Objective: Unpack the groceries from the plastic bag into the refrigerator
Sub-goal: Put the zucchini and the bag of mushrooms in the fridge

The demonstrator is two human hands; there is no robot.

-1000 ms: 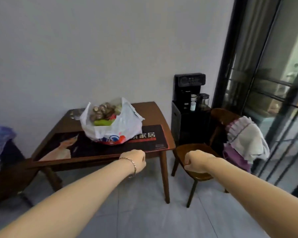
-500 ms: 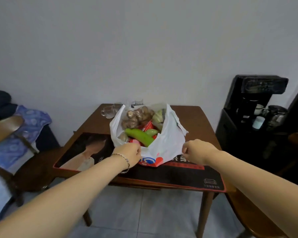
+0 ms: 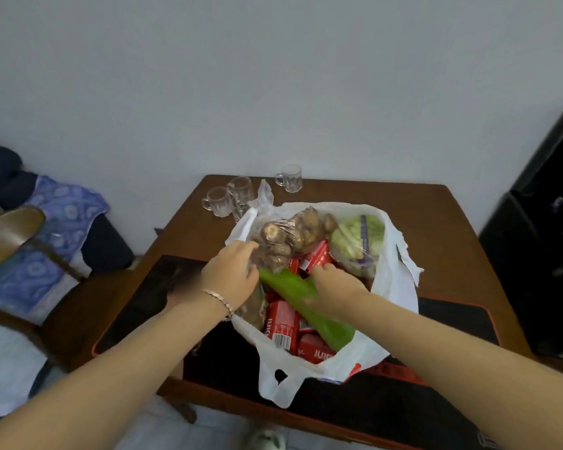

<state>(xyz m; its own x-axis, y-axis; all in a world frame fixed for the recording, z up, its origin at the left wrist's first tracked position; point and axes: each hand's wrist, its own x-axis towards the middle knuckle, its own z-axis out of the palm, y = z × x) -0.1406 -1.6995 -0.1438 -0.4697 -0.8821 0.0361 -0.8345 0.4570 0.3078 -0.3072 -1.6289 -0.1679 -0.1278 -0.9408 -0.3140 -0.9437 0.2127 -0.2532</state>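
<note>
Both hands have moved from the bag's rim into the white plastic bag [image 3: 392, 287] at frame centre, on the wooden table [image 3: 436, 216]. Left hand [image 3: 229, 277], palm down, fingers curled against the clear sack of mushrooms [image 3: 290, 238]. Right hand [image 3: 333, 280] lies across the long green vegetable [image 3: 322, 319]; whether it grips, cannot tell. Red cartons [image 3: 281, 323] lie beneath.

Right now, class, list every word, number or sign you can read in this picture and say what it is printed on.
"juici", white letters seen upside down, partly cut off: red drink cartons in the white plastic bag.
Barcode on one carton: digits too small to read.
Red and blue print on the bag's front: folded, unreadable.
</note>
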